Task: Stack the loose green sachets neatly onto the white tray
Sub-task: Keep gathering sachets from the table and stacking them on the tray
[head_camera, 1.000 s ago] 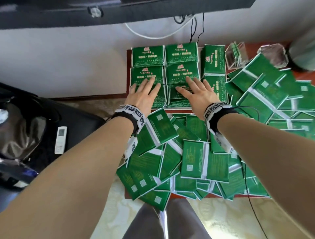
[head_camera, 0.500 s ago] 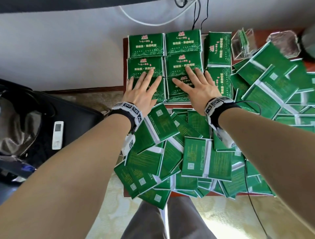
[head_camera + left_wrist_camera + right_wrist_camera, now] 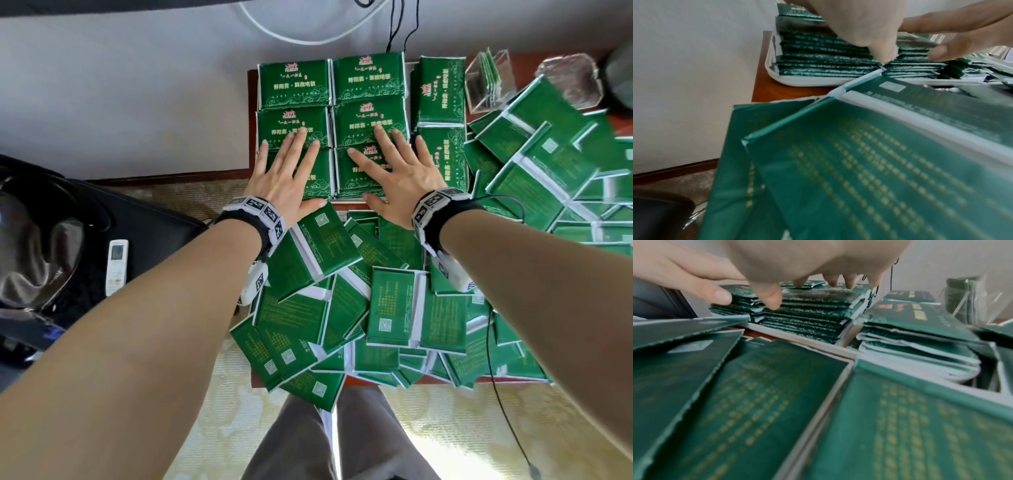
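Neat stacks of green sachets (image 3: 368,78) fill the white tray (image 3: 807,81) at the table's far left. My left hand (image 3: 287,171) lies flat, fingers straight and spread, on the near left stack. My right hand (image 3: 394,168) lies the same way on the near right stack (image 3: 807,318). Both thumbs touch the stacks' near side. Neither hand holds anything. A jumbled pile of loose green sachets (image 3: 394,308) covers the table under my wrists and spreads to the right; it fills the lower part of both wrist views.
Two more sachet stacks (image 3: 442,96) stand just right of the tray. Behind them are a clear plastic box (image 3: 489,82) and a glass dish (image 3: 568,82). A black seat (image 3: 68,240) with a white remote (image 3: 116,267) is on the left. Some sachets overhang the table's near edge.
Both hands stay flat on the near stacks. Their thumbs have spread out and come down against the stacks' near side. My head has moved closer.
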`<action>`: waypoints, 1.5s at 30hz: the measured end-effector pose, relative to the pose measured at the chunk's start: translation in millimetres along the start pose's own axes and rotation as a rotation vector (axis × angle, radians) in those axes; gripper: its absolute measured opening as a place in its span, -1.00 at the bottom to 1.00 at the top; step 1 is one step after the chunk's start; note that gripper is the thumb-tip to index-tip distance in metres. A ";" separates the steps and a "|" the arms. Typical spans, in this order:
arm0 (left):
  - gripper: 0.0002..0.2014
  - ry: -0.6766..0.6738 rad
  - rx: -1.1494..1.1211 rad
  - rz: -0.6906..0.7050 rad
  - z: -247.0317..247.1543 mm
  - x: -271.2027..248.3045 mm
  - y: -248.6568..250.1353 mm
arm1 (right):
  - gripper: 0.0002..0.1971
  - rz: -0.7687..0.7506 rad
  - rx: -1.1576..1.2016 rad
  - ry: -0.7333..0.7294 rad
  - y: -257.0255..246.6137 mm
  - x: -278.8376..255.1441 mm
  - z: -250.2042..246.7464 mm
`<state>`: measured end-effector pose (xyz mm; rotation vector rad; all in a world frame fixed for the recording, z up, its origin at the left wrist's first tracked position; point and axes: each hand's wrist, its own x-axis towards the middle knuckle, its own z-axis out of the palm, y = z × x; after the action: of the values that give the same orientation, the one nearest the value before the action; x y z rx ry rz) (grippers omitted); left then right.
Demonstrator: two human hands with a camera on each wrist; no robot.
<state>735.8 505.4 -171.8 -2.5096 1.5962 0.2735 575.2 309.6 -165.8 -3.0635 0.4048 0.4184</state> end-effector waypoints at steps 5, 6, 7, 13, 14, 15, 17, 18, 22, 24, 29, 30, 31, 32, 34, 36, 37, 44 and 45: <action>-0.06 0.026 -0.003 0.005 -52.4 -6.9 13.9 | -0.23 0.103 0.075 -0.027 -1.6 -21.4 -48.6; -0.07 0.035 0.007 0.003 -70.5 -7.5 19.1 | -0.25 0.133 0.109 -0.023 0.0 -29.0 -65.2; -0.08 0.043 0.020 0.006 -91.7 -8.4 25.8 | -0.25 0.170 0.148 -0.008 2.7 -38.6 -83.9; -0.20 0.115 0.003 0.110 -226.1 -7.7 91.3 | -0.33 0.409 0.193 0.207 42.7 -133.3 -201.8; -0.26 0.150 -0.008 0.139 -246.0 -6.9 106.1 | -0.36 0.441 0.195 0.248 50.4 -152.1 -219.1; -0.32 0.190 0.003 0.174 -265.0 -8.2 121.7 | -0.37 0.484 0.199 0.276 56.9 -171.2 -234.2; -0.43 0.246 0.081 0.251 -301.8 -14.1 156.2 | -0.40 0.572 0.198 0.317 68.3 -211.6 -259.5; -0.46 0.256 0.115 0.286 -317.9 -18.8 175.3 | -0.43 0.604 0.187 0.338 74.1 -232.6 -268.4; -0.54 0.289 0.107 0.376 -364.6 -31.6 248.2 | -0.66 0.725 0.139 0.293 93.7 -303.8 -284.2; -0.55 0.298 0.111 0.404 -380.4 -34.4 280.4 | -0.67 0.761 0.134 0.273 104.1 -332.9 -282.6; -0.59 0.335 0.157 0.462 -393.7 -28.3 357.6 | -0.66 0.884 0.145 0.240 152.8 -393.8 -259.9; -0.60 0.327 0.160 0.465 -395.0 -23.3 376.0 | -0.68 0.885 0.141 0.245 168.7 -405.9 -254.5; -0.61 0.315 0.151 0.462 -393.7 -16.7 386.0 | -0.68 0.897 0.150 0.235 176.6 -411.7 -251.1; -0.62 0.310 0.132 0.467 -394.1 -7.7 405.9 | -0.69 0.903 0.150 0.240 196.0 -423.2 -243.2; -0.64 0.299 0.063 0.459 -391.1 12.3 442.4 | -0.72 0.906 0.142 0.232 229.4 -443.6 -234.8; -0.65 0.272 0.026 0.445 -385.3 30.4 471.3 | -0.72 0.902 0.147 0.215 258.2 -456.9 -226.1; -0.65 0.254 0.024 0.431 -381.4 37.3 483.5 | -0.71 0.893 0.130 0.184 268.8 -462.3 -223.6; -0.60 0.150 0.037 0.350 -344.2 78.5 526.4 | -0.71 0.816 0.163 0.115 339.5 -459.7 -177.2; -0.61 0.131 0.043 0.335 -339.8 83.8 528.9 | -0.70 0.807 0.175 0.098 346.0 -455.7 -171.3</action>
<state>314.9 132.4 121.4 -2.2605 2.0502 0.1126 106.6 80.3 125.0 -2.6210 1.5851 0.2134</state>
